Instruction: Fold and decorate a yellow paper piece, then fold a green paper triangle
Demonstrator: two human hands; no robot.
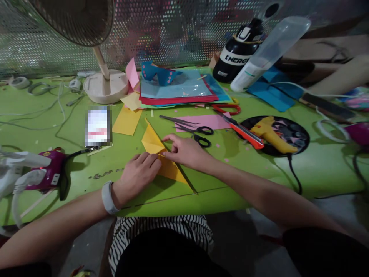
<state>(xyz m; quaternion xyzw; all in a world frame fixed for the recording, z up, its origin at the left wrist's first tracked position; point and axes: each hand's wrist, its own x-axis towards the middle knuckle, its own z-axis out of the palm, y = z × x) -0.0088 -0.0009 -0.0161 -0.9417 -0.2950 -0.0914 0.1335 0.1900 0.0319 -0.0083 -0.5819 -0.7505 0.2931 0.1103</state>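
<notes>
Nearest, at six o'clock on the green tabletop [219, 181], the left hand [140, 174] presses its bent fingers onto the folded yellow paper [170, 169], while the right hand [184, 152] pinches that paper's edge between thumb and forefinger. Past them, toward one o'clock, lie the black-handled scissors [198, 132]; farther, at twelve, a blue paper cutout [161, 74].

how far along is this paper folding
Looks done: the blue cut-out, dotted with pink shapes. In hand: the folded yellow paper, with the left hand and right hand on it. Possibly left: its upper flap seems raised, and a yellow piece beyond lies unfolded.
</notes>
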